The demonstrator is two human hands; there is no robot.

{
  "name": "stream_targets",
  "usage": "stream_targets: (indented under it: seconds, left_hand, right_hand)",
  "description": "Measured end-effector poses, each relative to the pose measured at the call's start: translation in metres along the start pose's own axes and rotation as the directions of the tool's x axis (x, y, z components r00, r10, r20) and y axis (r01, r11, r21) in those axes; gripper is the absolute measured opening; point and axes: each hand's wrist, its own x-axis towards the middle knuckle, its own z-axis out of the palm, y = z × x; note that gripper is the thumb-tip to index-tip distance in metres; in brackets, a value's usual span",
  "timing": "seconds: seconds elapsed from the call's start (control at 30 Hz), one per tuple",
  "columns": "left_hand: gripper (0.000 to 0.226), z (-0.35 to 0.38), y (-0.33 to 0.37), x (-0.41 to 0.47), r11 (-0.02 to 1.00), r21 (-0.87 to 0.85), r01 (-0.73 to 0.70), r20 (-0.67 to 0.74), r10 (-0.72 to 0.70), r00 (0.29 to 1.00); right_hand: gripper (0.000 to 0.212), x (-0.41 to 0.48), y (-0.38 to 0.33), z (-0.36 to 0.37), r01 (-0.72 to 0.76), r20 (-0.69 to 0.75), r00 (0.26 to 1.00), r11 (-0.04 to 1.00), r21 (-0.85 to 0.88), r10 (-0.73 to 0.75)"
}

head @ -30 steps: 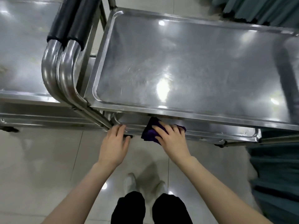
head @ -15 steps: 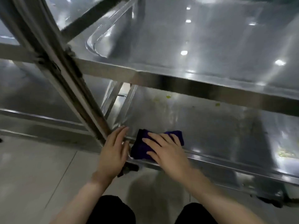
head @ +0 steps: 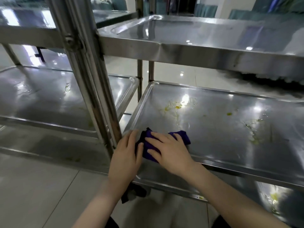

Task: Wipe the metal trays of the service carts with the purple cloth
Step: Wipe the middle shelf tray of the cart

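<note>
**Two flat hands at the cloth on a stained middle tray**

The cloth [head: 181, 137] is found bunched at the near left corner of the middle tray [head: 213, 142] of the right cart, just inside the rim. It is pressed down by the right hand [head: 171, 152], whose fingers are spread and laid flat across it; nothing is pinched. The left hand [head: 126, 158] is set just beside it on the tray's corner, fingers straight and close together. Whether its thumb touches the cloth's dark edge cannot be told.

Farther in on the same tray, yellow smears [head: 176, 106] are seen toward the back, and more streaks [head: 254, 134] toward the right, well apart from the cloth. Lights are mirrored in the metal.

Above, the top tray [head: 197, 32] is seen. Below, part of the bottom tray [head: 246, 191] shows at the right, marked with a yellow stain [head: 273, 197]. A dark caster [head: 133, 194] is seen under the left wrist.

Just left of the left hand, steel posts [head: 92, 89] rise, tilted in the wide view. Beyond them a second cart is seen, its own middle tray [head: 49, 99] faintly marked with yellow. Pale floor tiles [head: 41, 186] lie beneath both carts.
</note>
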Motion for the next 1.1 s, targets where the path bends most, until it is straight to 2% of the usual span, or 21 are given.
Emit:
stream_targets:
  seconds: [0.1, 0.23, 0.33, 0.47, 0.53, 0.67, 0.73, 0.87, 0.97, 1.03, 1.1]
  left_hand:
    - [0.043, 0.002, -0.003, -0.002, 0.997, 0.075, -0.037, 0.02, 0.036, 0.999]
    - [0.047, -0.001, -0.007, -0.009, 0.989, 0.135, -0.053, 0.009, 0.053, 0.999]
    - [0.05, -0.001, -0.013, -0.015, 0.973, 0.196, -0.121, 0.022, 0.119, 0.993]
    - [0.054, 0.004, -0.02, -0.015, 0.964, 0.238, -0.122, -0.008, 0.128, 0.992]
    - [0.053, 0.008, -0.023, -0.015, 0.961, 0.253, -0.111, -0.016, 0.119, 0.993]
    - [0.049, 0.015, -0.023, -0.015, 0.949, 0.296, -0.111, -0.028, 0.125, 0.992]
    - [0.049, 0.017, -0.018, -0.014, 0.941, 0.324, -0.095, -0.023, 0.108, 0.994]
    - [0.047, 0.026, -0.008, -0.01, 0.969, 0.236, -0.073, -0.019, 0.08, 0.997]
    - [0.045, 0.034, 0.001, 0.007, 0.983, 0.145, -0.111, 0.0, 0.112, 0.994]
    - [0.047, 0.038, 0.007, 0.025, 0.99, 0.102, -0.098, 0.015, 0.097, 0.995]
    - [0.047, 0.044, 0.012, 0.042, 0.992, 0.089, -0.088, 0.048, 0.084, 0.995]
  right_hand:
    - [0.046, 0.023, -0.003, -0.004, -0.001, 0.071, 0.997, 1.0, 0.002, 0.001]
    - [0.043, 0.023, -0.001, -0.001, 0.045, 0.055, 0.998, 0.998, -0.038, -0.043]
    - [0.045, 0.012, 0.004, 0.008, 0.08, 0.046, 0.996, 0.994, -0.068, -0.077]
    - [0.052, 0.023, 0.009, 0.016, 0.072, -0.005, 0.997, 0.997, 0.005, -0.072]
    - [0.048, 0.053, 0.021, 0.016, 0.034, -0.008, 0.999, 0.999, 0.004, -0.034]
    - [0.046, 0.113, 0.042, 0.012, -0.178, -0.018, 0.984, 0.983, -0.053, 0.177]
    - [0.046, 0.107, 0.042, 0.013, -0.147, -0.01, 0.989, 0.988, -0.037, 0.147]
    - [0.053, 0.022, 0.041, 0.014, 0.025, -0.028, 0.999, 0.999, 0.042, -0.024]
    - [0.056, -0.005, 0.052, 0.008, 0.017, -0.02, 1.0, 0.998, 0.06, -0.016]
    - [0.05, 0.019, 0.065, 0.005, -0.012, 0.005, 1.0, 1.0, 0.029, 0.012]
    - [0.047, 0.058, 0.082, 0.0, -0.118, 0.02, 0.993, 0.993, -0.028, 0.119]
